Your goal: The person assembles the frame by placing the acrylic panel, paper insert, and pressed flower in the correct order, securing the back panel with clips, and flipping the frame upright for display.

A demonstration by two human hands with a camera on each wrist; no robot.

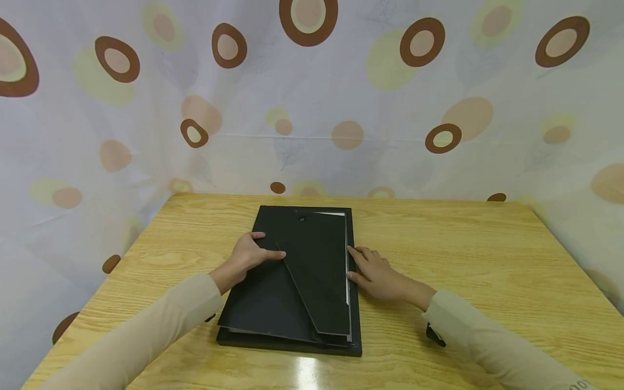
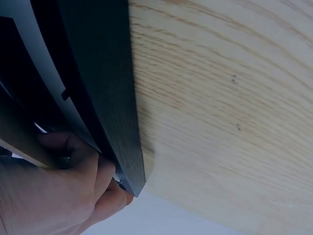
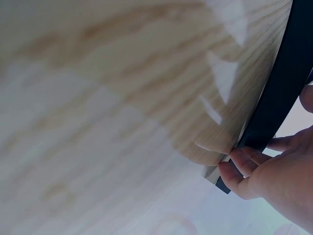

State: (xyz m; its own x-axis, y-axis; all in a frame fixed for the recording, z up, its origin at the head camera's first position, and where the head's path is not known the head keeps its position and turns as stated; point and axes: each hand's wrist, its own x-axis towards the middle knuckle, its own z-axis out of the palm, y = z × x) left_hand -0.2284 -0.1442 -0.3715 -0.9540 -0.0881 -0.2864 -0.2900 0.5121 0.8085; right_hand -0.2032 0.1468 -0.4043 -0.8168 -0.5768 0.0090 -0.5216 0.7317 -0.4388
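Head view shows a black frame lying flat on the bench, between the person's two hands, with a patterned cloth hung behind and along both sides. Its back panel sits askew, the near-left edges raised above the rim. A tapering support leg lies over the panel's right half, and the left hand and the left sleeve cover part of the left edge. That hand's grip is clamped on the panel, thumb on top, fingers curled at its edge. The right hand has its grip closed about the frame's right rim. A dark object shows below the right sleeve, too small to identify. The panel is thin and matte black; a small hanger sits near its far end, and a white edge peeps out beside it. The rim is straight-sided, faintly grained in the left wrist view. The bench is yellowish wood with wavy grain and a glossy reflection; the creased cloth carries brown rings and peach and yellow blobs.
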